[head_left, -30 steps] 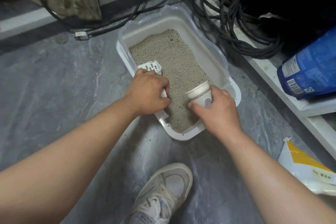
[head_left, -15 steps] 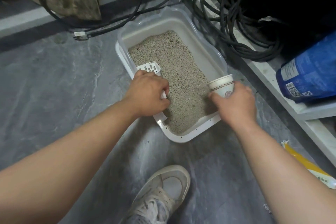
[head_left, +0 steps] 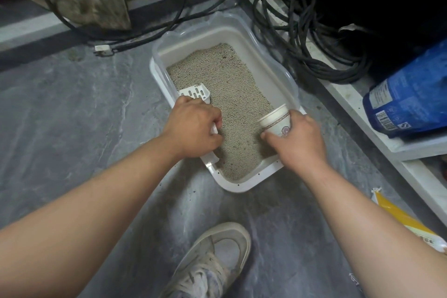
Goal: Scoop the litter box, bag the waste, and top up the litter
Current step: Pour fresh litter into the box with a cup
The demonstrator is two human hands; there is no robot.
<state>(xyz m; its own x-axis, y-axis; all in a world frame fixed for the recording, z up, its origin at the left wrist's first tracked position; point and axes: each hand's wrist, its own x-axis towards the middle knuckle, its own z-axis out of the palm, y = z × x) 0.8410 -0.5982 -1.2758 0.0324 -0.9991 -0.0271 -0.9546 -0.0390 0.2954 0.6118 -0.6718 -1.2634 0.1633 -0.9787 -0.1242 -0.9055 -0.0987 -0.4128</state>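
Tilted leftward now, paper cup (head_left: 275, 120) has returned over litter (head_left: 232, 94).

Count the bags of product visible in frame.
2. A blue bag lies on the white ledge at right; a yellow-and-white bag lies on the floor at lower right, cut off by the frame edge. More may be hidden.

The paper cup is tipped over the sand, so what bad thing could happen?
The paper cup in the right hand leans sideways near the litter box rim, so anything inside might spill onto the floor. The left hand grips the scoop against the wall, so a hard push could flick litter out.
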